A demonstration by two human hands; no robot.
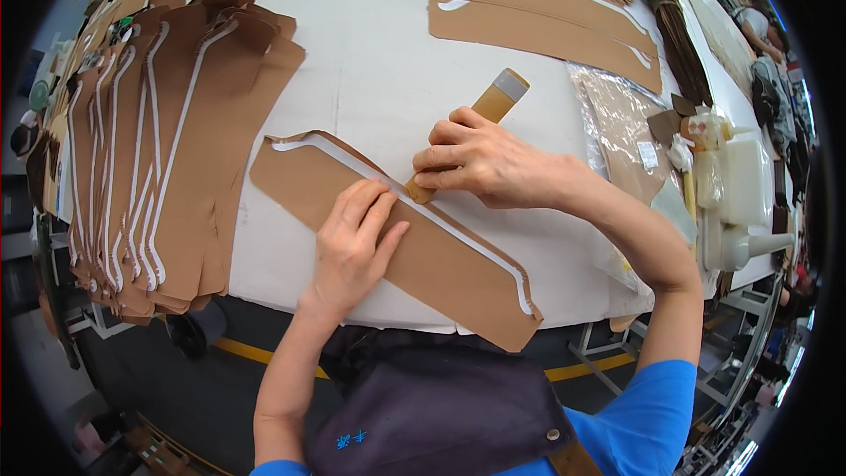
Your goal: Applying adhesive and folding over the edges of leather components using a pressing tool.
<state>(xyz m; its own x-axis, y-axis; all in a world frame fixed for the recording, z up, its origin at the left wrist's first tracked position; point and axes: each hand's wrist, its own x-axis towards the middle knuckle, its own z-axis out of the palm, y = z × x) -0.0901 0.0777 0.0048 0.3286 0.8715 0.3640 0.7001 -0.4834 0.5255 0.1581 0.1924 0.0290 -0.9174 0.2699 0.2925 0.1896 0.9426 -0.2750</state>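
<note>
A long brown leather-like panel [441,278] lies slantwise on the white table in front of me. A white strip [467,238] runs along its far edge, bent at both ends. My left hand [349,234] rests on the panel with its fingers stretched out, the fingertips by the strip. In my right hand [493,159] is a flat tan bar-shaped tool [498,99] with a grey band near its upper end. Its lower end touches the panel's far edge beside my left fingertips. The fingers of my right hand wrap round it and hide its middle.
At the left stands a fanned stack of brown panels [198,145] with white strips. More panels [538,22] lie at the far right. Clear plastic bags [608,123] and white plastic bottles [740,181] sit along the right side. The table's near edge [397,322] borders my apron.
</note>
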